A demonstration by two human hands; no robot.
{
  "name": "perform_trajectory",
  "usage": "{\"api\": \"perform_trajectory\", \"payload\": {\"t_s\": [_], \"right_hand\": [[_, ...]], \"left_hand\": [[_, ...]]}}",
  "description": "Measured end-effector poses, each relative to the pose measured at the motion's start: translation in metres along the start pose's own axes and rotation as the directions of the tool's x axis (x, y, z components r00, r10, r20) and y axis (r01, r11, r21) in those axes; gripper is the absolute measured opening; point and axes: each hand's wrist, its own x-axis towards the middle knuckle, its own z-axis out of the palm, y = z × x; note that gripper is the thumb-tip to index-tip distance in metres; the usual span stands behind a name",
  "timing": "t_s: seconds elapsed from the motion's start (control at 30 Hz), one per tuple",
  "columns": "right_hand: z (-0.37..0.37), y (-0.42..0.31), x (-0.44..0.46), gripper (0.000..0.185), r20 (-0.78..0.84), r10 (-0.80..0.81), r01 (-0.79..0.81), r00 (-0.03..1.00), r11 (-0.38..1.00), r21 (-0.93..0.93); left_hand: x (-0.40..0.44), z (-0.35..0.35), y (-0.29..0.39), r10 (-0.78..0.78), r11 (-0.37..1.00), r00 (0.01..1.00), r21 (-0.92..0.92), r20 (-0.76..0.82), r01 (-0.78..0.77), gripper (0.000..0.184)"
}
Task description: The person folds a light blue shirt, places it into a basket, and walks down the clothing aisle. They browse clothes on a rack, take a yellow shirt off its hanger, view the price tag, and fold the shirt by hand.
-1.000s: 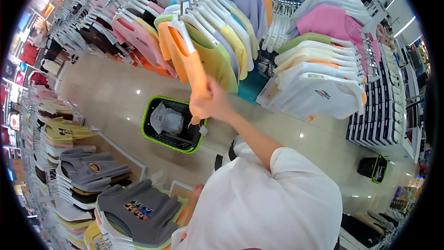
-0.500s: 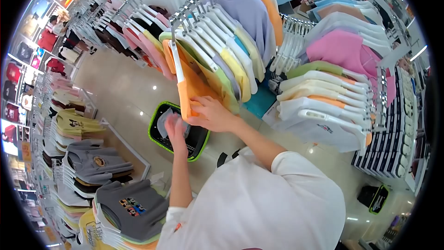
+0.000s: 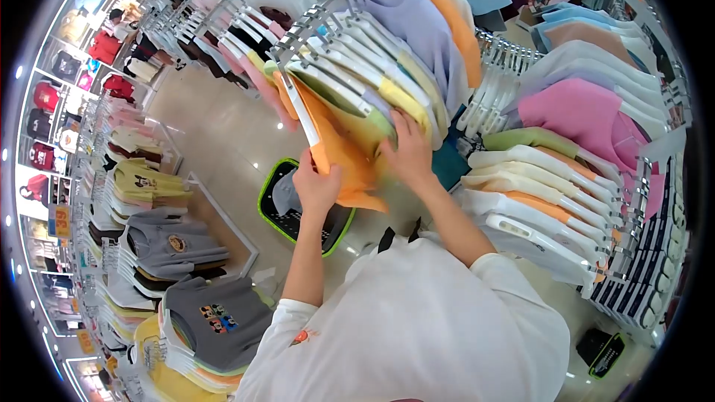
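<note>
An orange T-shirt hangs on a white hanger at the near end of the chrome rail. My left hand is closed on the shirt's sleeve edge, by the lower end of the hanger. To the right, my right hand has its thumb and fingers apart, against the front edges of the neighbouring shirts. A green shirt and a yellow shirt hang just behind the orange one. The fingertips of my right hand touch near the yellow shirt's edge.
Below the rail, a black basket with a green rim stands on the floor, a grey item inside. More shirts, including a pink one, hang at the right. Grey T-shirts hang at the left. Another basket stands lower right.
My left hand has come up from over the basket and taken hold of the orange T-shirt. My right hand has left that shirt's edge and moved up and right to the neighbouring shirts.
</note>
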Motion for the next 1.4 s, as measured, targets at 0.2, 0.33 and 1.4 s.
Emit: {"api": "perform_trajectory", "payload": {"t_s": [0.2, 0.33, 1.4], "right_hand": [[0.005, -0.019, 0.004, 0.042, -0.012, -0.107, 0.105, 0.994, 0.986, -0.133], [-0.002, -0.014, 0.019, 0.035, -0.140, -0.026, 0.024, 0.990, 1.000, -0.011], [0.006, -0.102, -0.064, 0.067, 0.151, -0.160, 0.125, 0.976, 0.968, 0.219]], "left_hand": [[-0.005, -0.026, 0.006, -0.039, 0.998, 0.998, -0.040, 0.041, 0.040, 0.036], [-0.010, -0.034, 0.013, -0.065, 0.984, 0.993, -0.158, 0.096, 0.079, 0.038], [0.077, -0.023, -0.004, 0.085, 0.798, 0.882, -0.562, 0.464, 0.219, 0.042]]}}
